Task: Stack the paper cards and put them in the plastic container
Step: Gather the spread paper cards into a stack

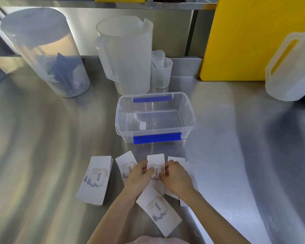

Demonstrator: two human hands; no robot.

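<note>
Lower centre, left hand and right hand pinch one paper card; squaring edges first should ease stacking.

The paper cards are white with a pale beige-and-grey watercolour blotch and black "love." lettering: one under the left hand, a stack further left. Beyond the hands, the clear plastic container carries blue clips. Further right of the right hand stands a yellow board.
</note>
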